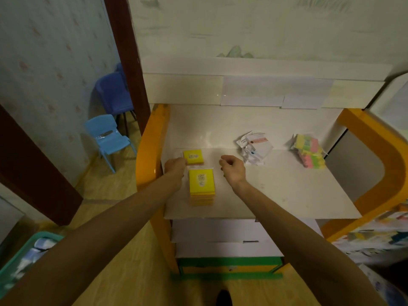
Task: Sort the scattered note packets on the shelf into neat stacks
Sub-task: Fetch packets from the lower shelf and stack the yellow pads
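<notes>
Care with alignment matters most on this step, I judge: the small yellow wrapped note packet [193, 157] near the white shelf board's [287, 195] left edge should be squared so its edges run parallel to the taller stack of yellow note packets [201, 186] just in front of it, toward the front-left corner; nudging it by its side rather than lifting would keep the slippery wrapper from sliding. Left hand [175, 167] reaches forward, arm extended, fingertips at the small packet's left side; whether it pinches or merely touches I cannot tell. Right hand [233, 167] hovers above the board beside the packets, fingers loosely curled, holding nothing; a loose pile of white packets [255, 147] and a multicoloured pastel stack [309, 152] sit toward the back right, the white pile not yet tidied.
</notes>
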